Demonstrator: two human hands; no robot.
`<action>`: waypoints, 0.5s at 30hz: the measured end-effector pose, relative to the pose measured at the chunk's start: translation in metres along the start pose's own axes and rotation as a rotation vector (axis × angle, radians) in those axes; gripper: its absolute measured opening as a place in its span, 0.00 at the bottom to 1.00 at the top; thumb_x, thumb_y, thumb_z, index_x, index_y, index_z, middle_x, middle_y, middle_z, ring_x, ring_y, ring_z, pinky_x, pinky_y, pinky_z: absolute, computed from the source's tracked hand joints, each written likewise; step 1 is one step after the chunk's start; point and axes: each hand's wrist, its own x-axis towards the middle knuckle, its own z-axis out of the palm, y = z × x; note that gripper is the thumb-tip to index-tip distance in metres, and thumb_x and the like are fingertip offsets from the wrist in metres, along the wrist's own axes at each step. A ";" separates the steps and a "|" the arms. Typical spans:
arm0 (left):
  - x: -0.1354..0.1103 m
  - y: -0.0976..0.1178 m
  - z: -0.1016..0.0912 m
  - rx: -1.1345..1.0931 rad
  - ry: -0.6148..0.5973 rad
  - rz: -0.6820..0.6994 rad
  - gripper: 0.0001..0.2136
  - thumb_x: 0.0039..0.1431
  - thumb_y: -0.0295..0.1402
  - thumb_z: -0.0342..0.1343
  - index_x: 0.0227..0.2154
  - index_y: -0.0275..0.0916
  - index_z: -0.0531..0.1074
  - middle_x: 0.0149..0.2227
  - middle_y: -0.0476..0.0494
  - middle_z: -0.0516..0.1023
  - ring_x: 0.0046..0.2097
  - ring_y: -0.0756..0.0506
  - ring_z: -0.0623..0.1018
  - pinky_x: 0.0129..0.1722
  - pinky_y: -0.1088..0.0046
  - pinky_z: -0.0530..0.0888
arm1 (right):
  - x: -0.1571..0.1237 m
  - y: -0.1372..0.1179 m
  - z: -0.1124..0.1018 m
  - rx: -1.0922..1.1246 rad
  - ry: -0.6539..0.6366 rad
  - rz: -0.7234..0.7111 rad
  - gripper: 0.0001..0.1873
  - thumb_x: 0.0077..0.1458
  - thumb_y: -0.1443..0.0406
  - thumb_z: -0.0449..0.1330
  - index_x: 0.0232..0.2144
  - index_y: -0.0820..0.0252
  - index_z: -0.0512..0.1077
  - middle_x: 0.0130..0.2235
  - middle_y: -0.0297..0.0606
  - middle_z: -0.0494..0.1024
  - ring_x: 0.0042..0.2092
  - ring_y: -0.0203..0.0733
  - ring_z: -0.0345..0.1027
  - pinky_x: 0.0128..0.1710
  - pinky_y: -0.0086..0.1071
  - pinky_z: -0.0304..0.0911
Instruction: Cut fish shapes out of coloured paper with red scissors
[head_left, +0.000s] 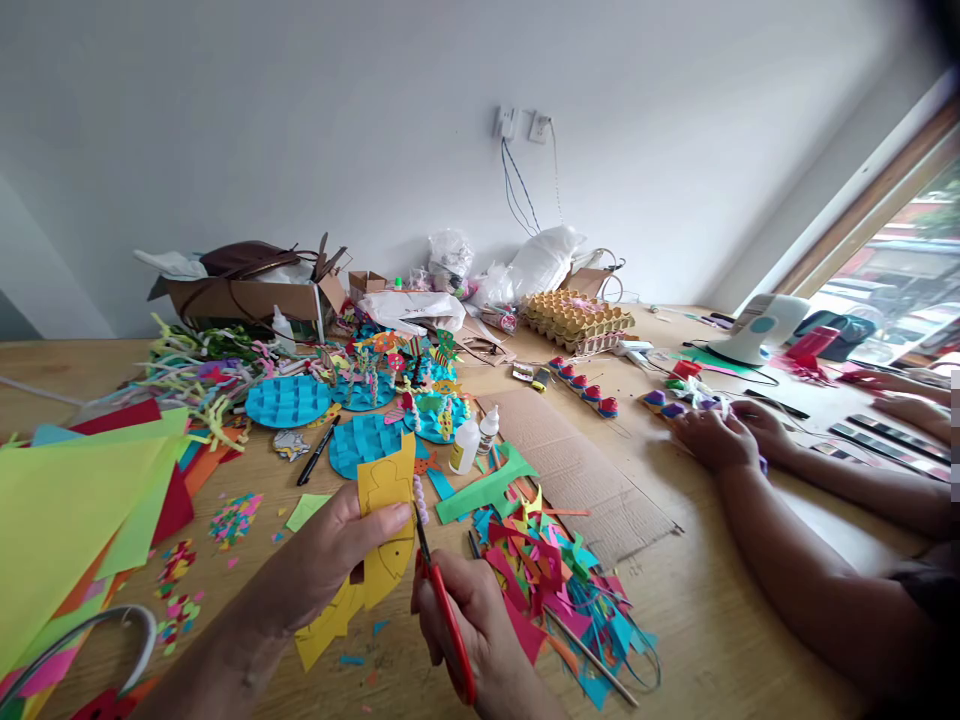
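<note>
My left hand (352,535) pinches a piece of yellow paper (390,570) between thumb and fingers. Drawn lines on the paper outline a fish, with an eye near its lower end. My right hand (480,620) is closed round the red handles of a pair of scissors (454,630). Their blades point away from me, at the right edge of the yellow paper. Another yellow paper scrap (326,630) lies below my left hand. Just beyond are a blue paper disc (364,445) and a white glue bottle (464,448).
Coloured paper scraps (555,570) heap beside my right hand. Large paper sheets (82,500) lie at left. Flat cardboard (585,480) stretches right of the glue. A co-worker's hands (720,438) handle a small craft piece at right. Egg cartons (577,318) stand at the back.
</note>
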 end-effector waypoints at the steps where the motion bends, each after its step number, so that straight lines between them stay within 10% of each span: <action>1: 0.000 0.000 0.000 -0.011 0.009 -0.006 0.09 0.52 0.39 0.55 0.32 0.40 0.73 0.23 0.50 0.73 0.24 0.49 0.71 0.23 0.77 0.66 | 0.000 -0.001 0.000 0.002 0.001 -0.001 0.18 0.57 0.58 0.50 0.18 0.60 0.58 0.17 0.27 0.57 0.19 0.28 0.49 0.17 0.22 0.44; 15: -0.001 0.005 -0.005 -0.020 -0.051 -0.053 0.10 0.51 0.38 0.56 0.36 0.40 0.73 0.28 0.50 0.74 0.30 0.47 0.71 0.28 0.75 0.68 | -0.001 -0.001 -0.004 -0.141 -0.040 -0.031 0.19 0.59 0.57 0.48 0.19 0.59 0.58 0.17 0.28 0.56 0.20 0.30 0.48 0.18 0.24 0.45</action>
